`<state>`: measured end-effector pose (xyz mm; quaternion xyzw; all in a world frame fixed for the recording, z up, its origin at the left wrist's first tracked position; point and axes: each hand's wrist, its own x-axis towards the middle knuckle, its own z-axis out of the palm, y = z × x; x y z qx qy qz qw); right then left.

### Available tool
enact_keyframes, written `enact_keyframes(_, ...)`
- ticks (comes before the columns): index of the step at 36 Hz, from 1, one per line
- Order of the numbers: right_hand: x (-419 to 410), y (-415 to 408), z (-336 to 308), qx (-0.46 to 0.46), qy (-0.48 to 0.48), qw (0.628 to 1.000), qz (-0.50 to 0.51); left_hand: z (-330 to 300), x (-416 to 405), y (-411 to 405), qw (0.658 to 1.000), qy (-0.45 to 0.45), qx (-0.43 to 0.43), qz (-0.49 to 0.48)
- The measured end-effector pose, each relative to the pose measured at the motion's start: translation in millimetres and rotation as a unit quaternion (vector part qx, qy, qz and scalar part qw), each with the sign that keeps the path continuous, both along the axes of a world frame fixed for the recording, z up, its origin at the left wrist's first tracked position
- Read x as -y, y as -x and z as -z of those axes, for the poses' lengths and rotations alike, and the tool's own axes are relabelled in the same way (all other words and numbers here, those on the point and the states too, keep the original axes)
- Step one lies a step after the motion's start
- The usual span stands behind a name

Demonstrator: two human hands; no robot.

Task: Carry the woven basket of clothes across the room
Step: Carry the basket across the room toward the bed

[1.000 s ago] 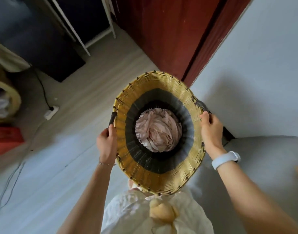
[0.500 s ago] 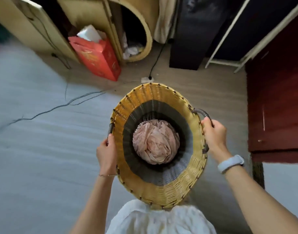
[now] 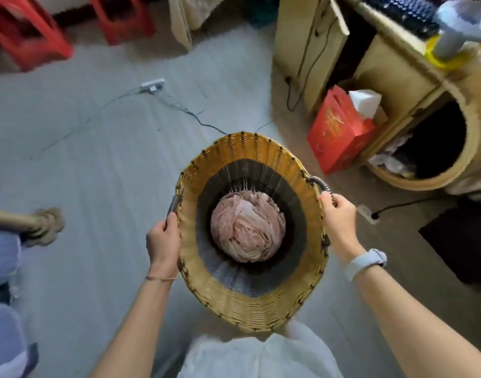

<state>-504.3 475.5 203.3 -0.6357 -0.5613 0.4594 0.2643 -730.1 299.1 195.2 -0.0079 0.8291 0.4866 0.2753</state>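
I hold a round woven basket (image 3: 250, 306) in front of my body, seen from above; its rim is yellow wicker and its inside wall is dark grey. A bundle of pale pink clothes (image 3: 247, 226) lies at its bottom. My left hand (image 3: 163, 238) grips the dark handle on the basket's left side. My right hand (image 3: 339, 216), with a white band on its wrist, grips the dark handle on the right side. The basket hangs above the grey floor.
A red gift bag (image 3: 340, 132) leans on a yellow cabinet with a round opening (image 3: 435, 148) at right. A power strip (image 3: 152, 85) and thin cables lie on the floor ahead. Red stools (image 3: 29, 31) stand far left. A second power strip (image 3: 367, 214) lies at right.
The view has swung left across the room: the dark red door and wall are gone, the cabinet and red bag shifted to the right. Both hands keep their grip on the basket handles.
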Motion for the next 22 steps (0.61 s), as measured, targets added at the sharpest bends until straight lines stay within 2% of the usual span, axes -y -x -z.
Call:
enact_keyframes(8, -23, 163, -1, 0.022, -0.031, 0.988, -0.151, 6, 32, 80, 0.985, -0.038, 0.023, -0.165)
enact_keyframes(22, -7, 452, -9, 0.04, 0.028, 0.967, -0.25, 5, 72, 310, 0.952, -0.032, 0.037, -0.302)
